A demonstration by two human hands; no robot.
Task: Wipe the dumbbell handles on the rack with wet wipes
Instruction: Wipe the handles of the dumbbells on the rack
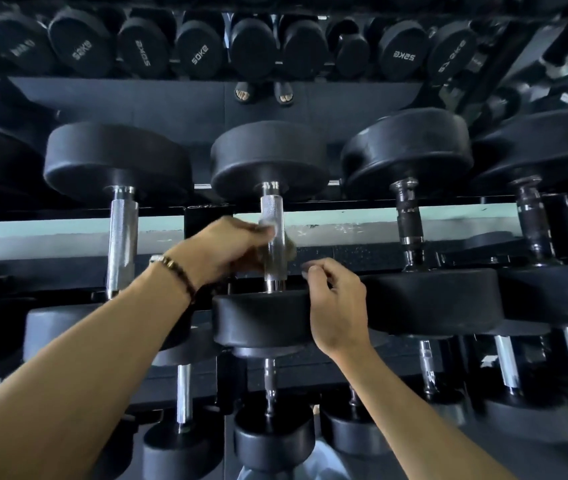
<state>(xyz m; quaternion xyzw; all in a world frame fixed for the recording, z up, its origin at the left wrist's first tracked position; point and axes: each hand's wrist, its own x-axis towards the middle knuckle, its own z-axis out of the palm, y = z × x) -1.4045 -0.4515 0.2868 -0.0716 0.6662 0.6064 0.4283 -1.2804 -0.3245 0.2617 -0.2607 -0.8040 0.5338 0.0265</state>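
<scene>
While the left hand [230,245] wraps its curled fingers round the centre dumbbell handle [272,216], a whitish wet wipe [268,230] is pinched between fingers and steel, roughly mid-handle. The wipe is motion-blurred; its edges can't be made out. A darker blurred patch sits on the handle's right side just below it, can't tell what it is. A beaded bracelet [175,268] is on the left wrist.

The right hand [336,306] rests on the near head [262,318] of the same dumbbell, at its right edge. Fingers loosely curled, thumb and fingertips close together above the rubber; can't tell whether they pinch anything.

That dumbbell lies on the middle tier of the rack [206,211], handle running away from the camera, far head [268,157] up-frame. The handle is knurled chrome, bright.

Neighbours on the same tier: left dumbbell [121,233] with a longer chrome handle, untouched; right dumbbell [409,216] with a dark, ringed handle, its near head just beside the right hand. Another dark-handled one [532,216] sits further right.

Lower tier, under the forearms: smaller dumbbells [272,379] with thin chrome handles.

Across the top of the frame is a row of round black heads [144,50] with weight markings such as "50KG" and "25KG", appearing mirrored or inverted. Below that row, two feet in dark sandals [263,93] stand on a dark floor, seen upside down.
</scene>
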